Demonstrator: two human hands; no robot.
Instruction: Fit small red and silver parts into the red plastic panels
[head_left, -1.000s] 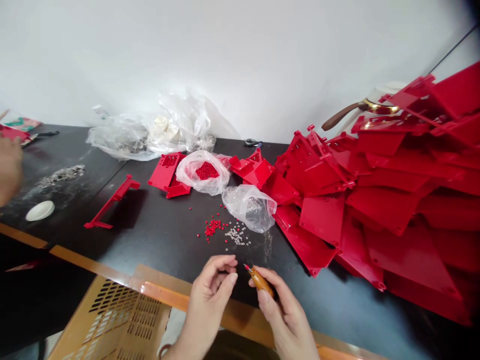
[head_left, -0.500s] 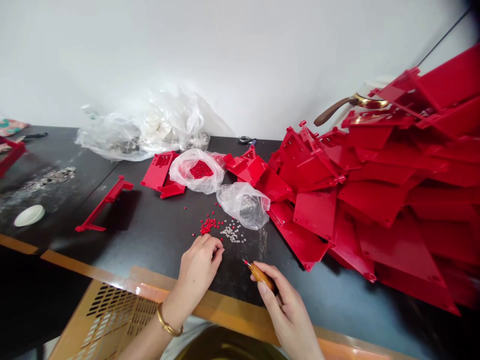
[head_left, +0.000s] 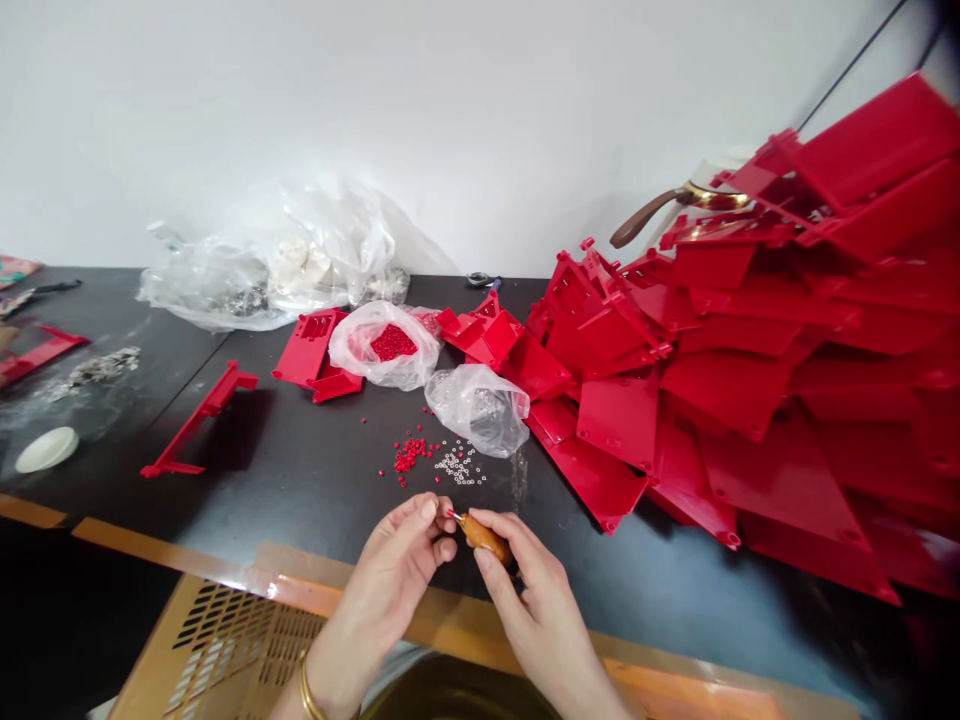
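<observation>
My right hand (head_left: 536, 585) is wrapped round the rounded wooden handle of a small awl-like tool (head_left: 486, 538). Its metal tip points left, and a tiny red piece (head_left: 451, 514) shows at the end. Just at that tip is my left hand (head_left: 401, 560), palm turned partly up, thumb and fingers drawn together; whatever lies between them is too small to make out. Beyond the hands, small red beads (head_left: 411, 455) are scattered on the black table beside a spread of small silvery rings (head_left: 461, 465).
Behind the beads stand an open bag of red beads (head_left: 394, 343) and a clear plastic bag (head_left: 480, 405). Red plastic panels (head_left: 787, 400) are heaped high on the right. A red bracket (head_left: 199, 420) and a white lid (head_left: 46, 450) lie at left; plastic bags (head_left: 225, 280) sit behind.
My left hand has lifted from beside the beads and turned palm up. The tool in my right hand has moved left, its tip now meeting the left fingertips.
</observation>
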